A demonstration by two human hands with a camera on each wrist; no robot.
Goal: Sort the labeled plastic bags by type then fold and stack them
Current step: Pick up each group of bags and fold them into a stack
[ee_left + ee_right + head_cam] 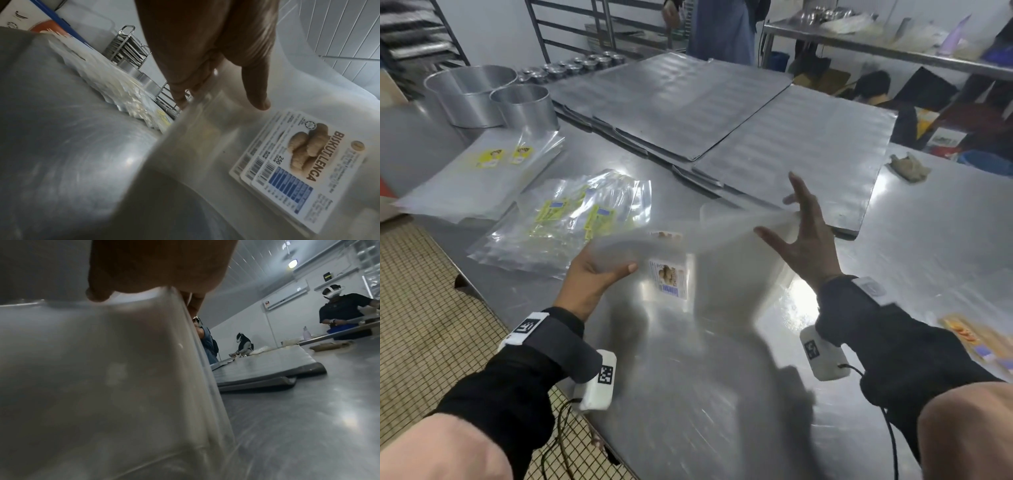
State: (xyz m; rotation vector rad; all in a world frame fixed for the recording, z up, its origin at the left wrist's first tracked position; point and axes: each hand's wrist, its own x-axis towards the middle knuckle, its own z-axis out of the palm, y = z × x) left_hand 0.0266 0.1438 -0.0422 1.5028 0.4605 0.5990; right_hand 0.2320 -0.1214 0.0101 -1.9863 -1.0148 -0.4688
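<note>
I hold a thin stack of clear bags (726, 246) above the steel table (688, 377), its white and blue "Biskut Lenga" label (298, 162) facing me. My left hand (592, 274) grips the stack's left end, thumb in front and fingers behind. My right hand (804, 240) has its fingers spread straight. The stack's right end (102, 369) lies in the fork between thumb and fingers. A loose pile of yellow-labelled bags (571, 219) lies to the left. A flatter stack with yellow picture labels (482, 171) lies beyond it.
Large metal trays (688, 102) cover the table's far half. Two round tins (472, 92) stand at the back left, and a crumpled cloth (909, 166) lies at the right. An orange-labelled bag (976, 339) lies by my right forearm. The table's left edge drops to tiled floor (431, 308).
</note>
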